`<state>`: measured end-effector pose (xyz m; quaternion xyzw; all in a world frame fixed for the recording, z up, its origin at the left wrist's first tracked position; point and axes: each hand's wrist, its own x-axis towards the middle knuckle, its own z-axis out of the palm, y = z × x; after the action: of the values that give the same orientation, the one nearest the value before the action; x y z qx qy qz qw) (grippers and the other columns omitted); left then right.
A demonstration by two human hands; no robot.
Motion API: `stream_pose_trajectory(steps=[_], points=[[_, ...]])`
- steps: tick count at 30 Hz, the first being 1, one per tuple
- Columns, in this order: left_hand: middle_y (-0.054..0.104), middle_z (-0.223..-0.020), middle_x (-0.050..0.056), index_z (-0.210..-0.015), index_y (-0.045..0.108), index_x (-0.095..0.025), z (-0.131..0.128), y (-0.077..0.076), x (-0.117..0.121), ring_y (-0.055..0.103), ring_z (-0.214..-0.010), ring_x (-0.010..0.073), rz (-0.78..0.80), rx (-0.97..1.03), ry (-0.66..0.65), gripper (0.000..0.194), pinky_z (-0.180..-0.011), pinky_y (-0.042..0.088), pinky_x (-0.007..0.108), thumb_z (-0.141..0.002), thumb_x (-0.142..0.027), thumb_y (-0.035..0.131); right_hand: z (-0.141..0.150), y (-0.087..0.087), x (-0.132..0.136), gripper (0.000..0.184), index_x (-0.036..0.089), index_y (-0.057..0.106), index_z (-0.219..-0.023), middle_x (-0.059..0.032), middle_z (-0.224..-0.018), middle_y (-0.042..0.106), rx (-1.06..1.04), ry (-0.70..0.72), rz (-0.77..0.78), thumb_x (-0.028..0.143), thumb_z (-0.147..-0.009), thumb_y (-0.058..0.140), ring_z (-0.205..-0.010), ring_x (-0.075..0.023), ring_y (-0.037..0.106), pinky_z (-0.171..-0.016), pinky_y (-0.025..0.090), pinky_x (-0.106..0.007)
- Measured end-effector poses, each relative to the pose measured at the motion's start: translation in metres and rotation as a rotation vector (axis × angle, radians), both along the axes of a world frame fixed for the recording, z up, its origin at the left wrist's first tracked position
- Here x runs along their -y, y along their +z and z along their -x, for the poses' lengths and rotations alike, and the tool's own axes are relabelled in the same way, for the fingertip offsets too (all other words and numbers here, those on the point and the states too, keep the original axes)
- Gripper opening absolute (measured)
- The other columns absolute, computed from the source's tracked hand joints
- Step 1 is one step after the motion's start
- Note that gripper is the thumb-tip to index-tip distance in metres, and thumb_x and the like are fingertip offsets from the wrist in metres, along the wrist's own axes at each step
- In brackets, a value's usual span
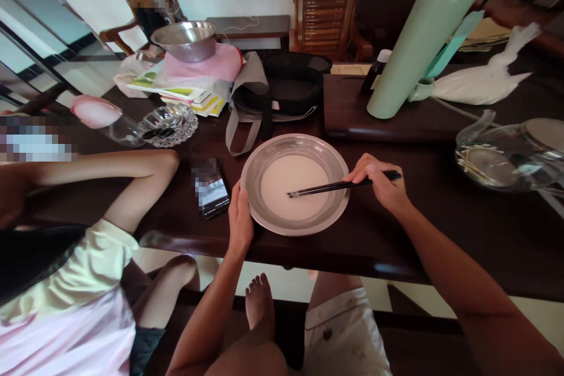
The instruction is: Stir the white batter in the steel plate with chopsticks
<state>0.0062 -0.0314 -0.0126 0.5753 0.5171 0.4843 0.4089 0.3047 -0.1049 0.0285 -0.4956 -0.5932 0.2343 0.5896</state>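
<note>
A round metal basin (293, 229) sits on the dark wooden table in front of me, with a milky white liquid (293, 173) in it. My left hand (240, 220) holds the basin's left rim, fingers along the outer side and thumb hidden. In my right hand (382, 183) is a pair of black chopsticks (328, 187), gripped near the thick ends. Their tips reach into the liquid near the middle of the basin. The chopsticks cross over the right rim. Just left of my left hand lies a phone (215, 200) with its screen lit.
Another person's arm (145, 167) rests on the table at left. A glass bowl (170, 123), a black-grey bag (282, 88) and a metal bowl (189, 41) on a pink cloth stand beyond. To the right are a tall green thermos (423, 47) and a glass teapot (493, 158).
</note>
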Motion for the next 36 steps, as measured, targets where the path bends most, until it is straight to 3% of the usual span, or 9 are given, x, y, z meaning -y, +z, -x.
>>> stream_pose_trajectory(steps=[3,9,14,17,22,28,32,36], points=[[0.065,-0.132,0.010,-0.128,0.064,-0.019,0.0000,-0.0003,0.0000,0.058,-0.124,0.0238,0.004,0.004,0.002,0.053,-0.107,0.042,0.033,-0.096,-0.057,0.045,-0.0003,0.0000,-0.0001,0.031,0.030,0.078,-0.078,-0.0017,-0.081,0.080,0.104,0.027,0.025,0.041,-0.096,0.056,-0.081,-0.0232,0.064,-0.076,0.051,-0.043],[0.066,-0.131,0.010,-0.128,0.064,-0.019,-0.0008,0.0027,0.0010,0.058,-0.123,0.0243,0.000,0.003,-0.005,0.053,-0.107,0.042,0.034,-0.096,-0.057,0.045,-0.0009,-0.0001,-0.0005,0.039,0.030,0.077,-0.070,-0.0025,-0.073,0.078,-0.025,0.005,-0.036,0.041,-0.098,0.053,-0.070,-0.0223,0.065,-0.071,0.049,-0.043],[0.066,-0.131,0.009,-0.127,0.064,-0.019,-0.0004,0.0003,0.0005,0.058,-0.123,0.0241,-0.008,0.009,0.008,0.052,-0.107,0.042,0.033,-0.096,-0.057,0.046,0.0006,0.0025,0.0002,0.033,0.029,0.078,-0.077,-0.0025,-0.080,0.080,0.099,0.036,0.017,0.043,-0.096,0.056,-0.080,-0.0233,0.065,-0.075,0.050,-0.042],[0.066,-0.131,0.010,-0.128,0.064,-0.019,-0.0002,-0.0011,0.0000,0.058,-0.123,0.0242,-0.007,0.017,0.005,0.053,-0.107,0.042,0.033,-0.096,-0.056,0.046,-0.0005,0.0016,0.0004,0.036,0.028,0.077,-0.073,-0.0023,-0.077,0.078,0.028,-0.021,-0.024,0.041,-0.098,0.054,-0.076,-0.0224,0.065,-0.074,0.050,-0.041],[0.066,-0.131,0.009,-0.128,0.064,-0.019,-0.0001,-0.0014,-0.0006,0.058,-0.123,0.0237,-0.015,-0.006,0.005,0.053,-0.107,0.042,0.033,-0.096,-0.057,0.046,-0.0004,0.0006,0.0005,0.033,0.028,0.078,-0.077,-0.0023,-0.079,0.080,0.072,0.072,-0.015,0.035,-0.098,0.054,-0.078,-0.0226,0.064,-0.074,0.050,-0.041],[0.067,-0.129,0.009,-0.126,0.065,-0.019,-0.0008,0.0004,-0.0011,0.059,-0.121,0.0242,-0.004,-0.019,0.021,0.052,-0.106,0.043,0.033,-0.095,-0.057,0.046,-0.0011,-0.0001,-0.0003,0.038,0.028,0.077,-0.072,-0.0018,-0.076,0.079,-0.010,0.024,-0.069,0.034,-0.100,0.051,-0.073,-0.0215,0.064,-0.071,0.049,-0.041],[0.067,-0.129,0.009,-0.125,0.065,-0.019,-0.0006,0.0014,-0.0008,0.059,-0.122,0.0243,-0.020,-0.027,0.016,0.053,-0.106,0.043,0.034,-0.095,-0.058,0.045,-0.0006,0.0002,0.0005,0.032,0.029,0.078,-0.079,-0.0014,-0.082,0.080,0.082,0.084,-0.019,0.034,-0.099,0.054,-0.079,-0.0218,0.064,-0.074,0.049,-0.040],[0.066,-0.130,0.010,-0.126,0.065,-0.019,-0.0002,0.0003,-0.0006,0.059,-0.122,0.0246,-0.021,-0.030,0.015,0.054,-0.107,0.043,0.034,-0.096,-0.058,0.045,-0.0020,0.0000,0.0004,0.033,0.028,0.078,-0.078,-0.0016,-0.081,0.079,0.076,0.023,-0.055,0.033,-0.099,0.053,-0.078,-0.0217,0.064,-0.074,0.049,-0.040]])
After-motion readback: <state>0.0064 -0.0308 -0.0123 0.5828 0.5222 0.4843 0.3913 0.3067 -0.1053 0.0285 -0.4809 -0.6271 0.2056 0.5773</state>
